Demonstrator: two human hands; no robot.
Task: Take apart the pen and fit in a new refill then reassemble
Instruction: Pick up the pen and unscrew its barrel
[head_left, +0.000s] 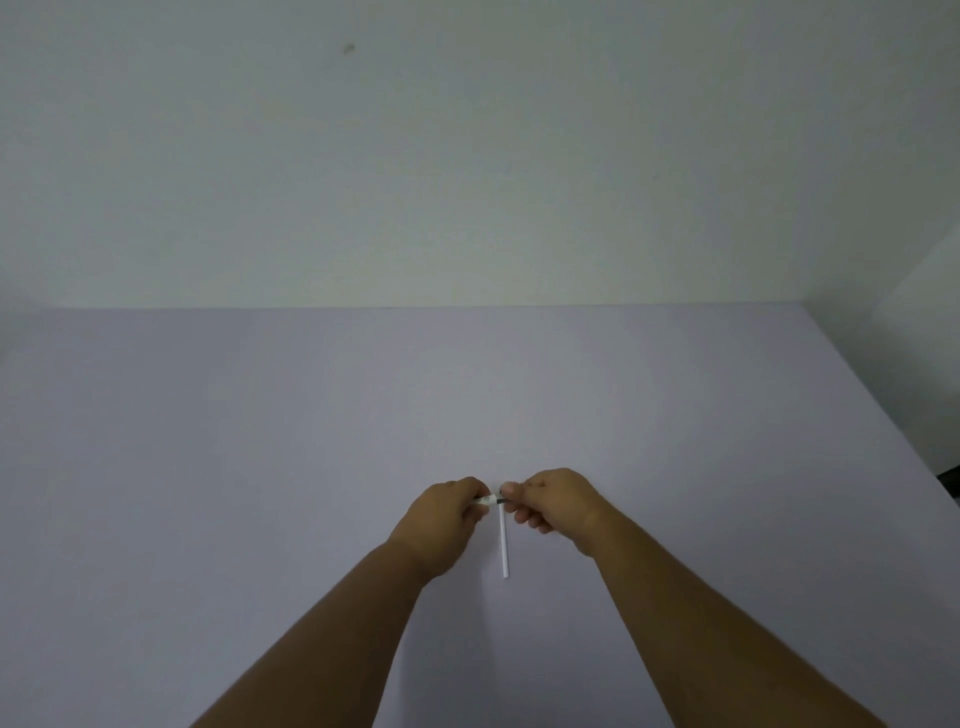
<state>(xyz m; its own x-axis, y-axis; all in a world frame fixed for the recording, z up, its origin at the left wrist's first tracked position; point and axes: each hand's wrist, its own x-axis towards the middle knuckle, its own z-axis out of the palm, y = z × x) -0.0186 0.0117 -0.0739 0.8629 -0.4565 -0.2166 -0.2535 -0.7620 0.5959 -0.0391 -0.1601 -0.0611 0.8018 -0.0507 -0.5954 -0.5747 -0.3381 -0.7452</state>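
Over bench (260, 441) centre: L hand (444, 525) and R hand (553, 504) both pinch-closed on the pen (488, 501), one per end, held horiz. White refill (503, 545) lies just below, pointing 6 o'clock.

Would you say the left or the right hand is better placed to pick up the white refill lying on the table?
Probably the right hand: its fingers hang nearest the white refill. Left hand grips the pen.

A pen (489, 500), only a short pale-and-dark section visible, is held level between two closed hands. A thin white refill (503, 543) lies just beneath, pointing toward the viewer.
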